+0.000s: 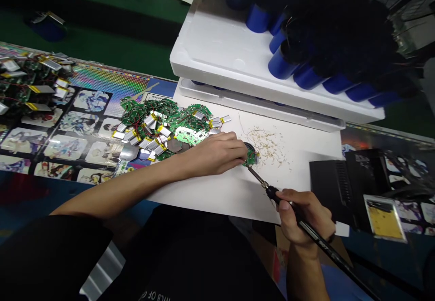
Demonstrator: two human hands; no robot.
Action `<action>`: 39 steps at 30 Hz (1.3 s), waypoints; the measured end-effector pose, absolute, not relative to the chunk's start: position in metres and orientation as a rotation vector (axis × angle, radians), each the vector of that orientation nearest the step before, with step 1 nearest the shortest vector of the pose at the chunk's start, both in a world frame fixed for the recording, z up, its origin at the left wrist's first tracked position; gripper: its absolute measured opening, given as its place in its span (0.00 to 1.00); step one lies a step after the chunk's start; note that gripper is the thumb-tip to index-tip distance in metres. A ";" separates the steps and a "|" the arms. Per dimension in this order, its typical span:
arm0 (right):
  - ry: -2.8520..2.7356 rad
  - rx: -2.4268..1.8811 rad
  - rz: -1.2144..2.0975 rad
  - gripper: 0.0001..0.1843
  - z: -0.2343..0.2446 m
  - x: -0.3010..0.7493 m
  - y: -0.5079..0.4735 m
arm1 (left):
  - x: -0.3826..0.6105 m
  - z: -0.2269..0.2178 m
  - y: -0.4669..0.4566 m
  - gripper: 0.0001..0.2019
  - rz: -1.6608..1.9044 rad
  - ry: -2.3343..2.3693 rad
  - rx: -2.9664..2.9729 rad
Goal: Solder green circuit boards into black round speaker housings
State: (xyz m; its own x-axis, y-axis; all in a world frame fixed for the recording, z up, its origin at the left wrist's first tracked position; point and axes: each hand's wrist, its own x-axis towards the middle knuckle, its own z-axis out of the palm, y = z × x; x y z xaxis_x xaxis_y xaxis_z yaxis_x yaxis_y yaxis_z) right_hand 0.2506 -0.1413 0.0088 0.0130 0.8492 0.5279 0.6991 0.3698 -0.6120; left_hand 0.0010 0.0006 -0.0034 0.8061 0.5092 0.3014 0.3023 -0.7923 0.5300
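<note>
My right hand (304,212) is wrapped round the black handle of a soldering iron (272,192), which slants up and to the left. The iron's tip meets the lower edge of a small green circuit board (251,157) with a dark round rim, on the white work surface. My left hand (222,153) reaches in from the left with its fingers bent and pressed together at that board. What they pinch is hidden behind the knuckles. Beside this hand lies a pile of green circuit boards (190,134) with silver battery packs (159,149) and thin wires.
Behind the hands stand stacked white foam trays (217,56) bearing many blue cylinders (283,63). Small tan crumbs (272,147) lie scattered on the white board (217,196). A black box (329,183) and a yellow sponge in a tray (384,219) are at right. More battery packs (41,89) lie far left.
</note>
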 end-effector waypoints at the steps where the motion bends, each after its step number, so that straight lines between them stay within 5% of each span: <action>1: -1.736 -1.368 0.210 0.04 0.010 0.250 -0.141 | 0.001 -0.004 0.001 0.09 0.608 0.601 2.530; 26: -1.562 -1.449 0.333 0.03 0.009 0.254 -0.147 | 0.000 -0.005 0.002 0.10 0.590 0.583 2.528; 39: -1.068 -1.478 0.243 0.17 0.002 0.261 -0.124 | 0.001 -0.006 0.002 0.12 0.604 0.598 2.519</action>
